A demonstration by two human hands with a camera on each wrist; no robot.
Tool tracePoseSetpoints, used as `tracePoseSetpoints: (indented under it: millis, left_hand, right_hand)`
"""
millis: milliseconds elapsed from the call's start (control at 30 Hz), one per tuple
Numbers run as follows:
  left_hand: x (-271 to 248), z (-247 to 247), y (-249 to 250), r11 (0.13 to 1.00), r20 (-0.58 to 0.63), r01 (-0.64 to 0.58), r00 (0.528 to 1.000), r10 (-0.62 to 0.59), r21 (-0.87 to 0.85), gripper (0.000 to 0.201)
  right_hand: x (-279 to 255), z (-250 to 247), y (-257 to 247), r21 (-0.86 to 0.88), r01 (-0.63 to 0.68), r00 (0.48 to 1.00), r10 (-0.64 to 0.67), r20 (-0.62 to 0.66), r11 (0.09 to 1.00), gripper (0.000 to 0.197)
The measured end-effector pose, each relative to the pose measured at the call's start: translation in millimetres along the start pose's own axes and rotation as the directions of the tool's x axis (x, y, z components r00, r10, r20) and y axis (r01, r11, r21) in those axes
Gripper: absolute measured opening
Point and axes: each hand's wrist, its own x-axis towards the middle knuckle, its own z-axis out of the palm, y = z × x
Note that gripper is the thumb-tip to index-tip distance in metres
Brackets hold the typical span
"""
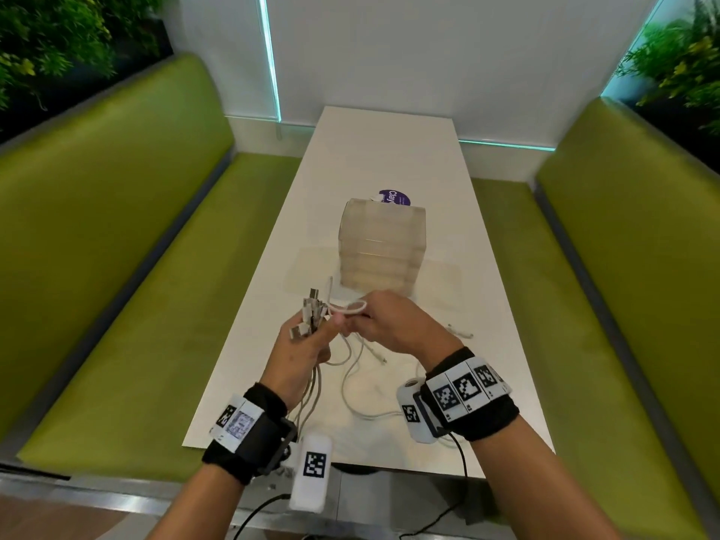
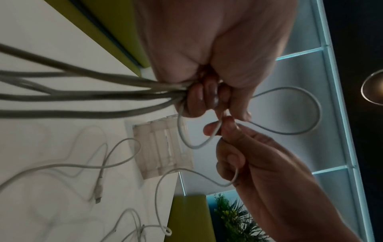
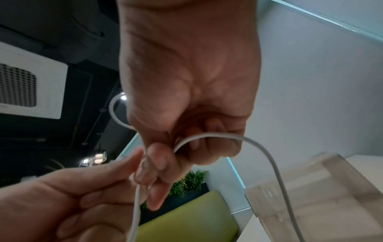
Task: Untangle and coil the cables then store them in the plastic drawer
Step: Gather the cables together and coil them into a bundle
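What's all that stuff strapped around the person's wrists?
Each bare forearm wears a black fabric wristband carrying white tags printed with black square codes. A white boxy camera unit hangs under the left wrist, another sits beside the right, each with a thin black cable. No sleeves or gloves.

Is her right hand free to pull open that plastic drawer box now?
Probably not yet: the right hand pinches a white cable loop, though nothing blocks the drawer box just beyond.

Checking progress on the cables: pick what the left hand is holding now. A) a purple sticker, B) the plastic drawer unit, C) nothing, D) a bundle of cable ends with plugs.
D: the left hand grips a bundle of cable ends, plugs sticking up, strands trailing below.
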Motion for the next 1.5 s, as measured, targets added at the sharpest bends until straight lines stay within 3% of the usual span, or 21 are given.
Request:
tracePoseSetpoints:
  millis: [67,133,233,333,400,600,767,933,1000,1167,1367,1500]
  left_hand:
    - [-1,1,0,1.000,0.017,-0.018,1.000,0.018,-0.009,0.028]
    - [0,1,-1,1.000,-0.059,-0.016,0.998,0.015,-0.017,0.015]
    - [0,0,3,0.993,-0.148,-0.010,0.989,-0.008,-0.119,0.018]
    - [1,-13,18,0.960,-0.198,-0.061,0.980,0.006,-0.274,0.018]
    - [6,-27,27,0.945,-0.266,-0.088,0.964,0.002,-0.314,0.019]
    - [7,-52,39,0.923,-0.380,-0.138,0.925,-0.010,-0.360,0.023]
    - [7,-59,33,0.934,-0.404,-0.121,0.914,-0.027,-0.336,0.021]
    - [7,-45,27,0.943,-0.382,-0.081,0.923,-0.051,-0.322,0.027]
    - [7,-40,25,0.941,-0.361,-0.072,0.931,-0.055,-0.329,0.032]
    - [6,-36,19,0.952,-0.330,-0.059,0.943,-0.045,-0.299,0.022]
    - [2,-33,15,0.963,-0.313,-0.052,0.949,-0.034,-0.263,0.024]
    - [0,-35,12,0.963,-0.299,-0.004,0.951,-0.080,-0.271,0.027]
  right_hand:
    - [-2,-1,-5,-0.071,-0.017,0.999,0.020,0.039,0.997,0.028]
    - [-4,-1,-10,-0.051,-0.035,0.997,0.038,0.061,0.998,0.023]
    - [-9,-4,-9,-0.056,-0.064,0.993,0.069,0.091,0.996,0.027]
    - [-13,-3,17,-0.149,-0.130,0.967,0.159,0.199,0.980,0.016]
    - [-12,3,46,-0.150,-0.229,0.955,0.251,0.156,0.962,0.010]
    - [-22,5,104,0.069,-0.382,0.922,0.385,-0.036,0.922,0.020]
    - [-43,-13,73,0.428,-0.244,0.949,0.305,-0.077,0.870,0.015]
    - [-61,-23,20,0.671,-0.147,0.987,0.151,0.052,0.727,0.005]
    - [-63,-17,10,0.709,-0.158,0.987,0.109,0.115,0.687,0.001]
    - [-64,16,11,0.746,-0.264,0.961,0.104,0.255,0.611,0.005]
    - [-65,63,24,0.650,-0.425,0.891,0.167,0.422,0.630,0.002]
    - [-67,92,34,0.502,-0.468,0.847,0.206,0.491,0.728,0.003]
